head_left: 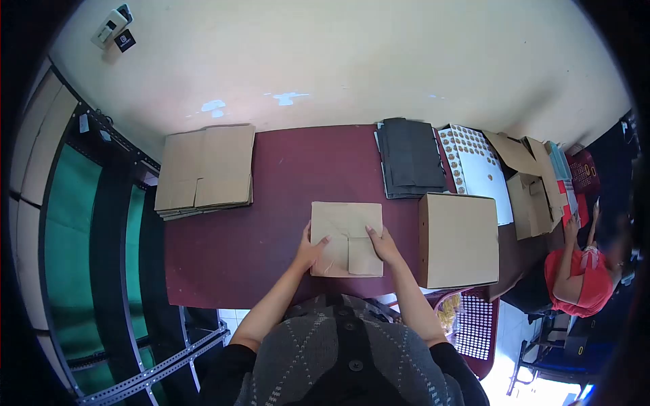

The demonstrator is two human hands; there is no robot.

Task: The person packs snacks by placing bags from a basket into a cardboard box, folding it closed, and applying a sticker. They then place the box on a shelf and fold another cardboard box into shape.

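Observation:
In front of me at the near side of the table is a brown cardboard box [330, 223], its upper face showing flap seams and a small creased section at the lower right. My left hand [310, 250] grips its left side, thumb lying over the top face. On the opposite side my right hand [384, 245] holds the right edge in the same way, thumb on top. The fingers of both hands are mostly hidden behind the box's sides. Just to the right stands a larger closed carton [462, 240].
A stack of flattened cardboard [206, 166] lies on the left of the maroon table [308, 162]. Black sheets [412, 159], a sticker-covered white sheet [482, 172] and an open carton [531, 203] line the back right. A pink basket [474, 328] sits below; a person in red [582, 281] works at right.

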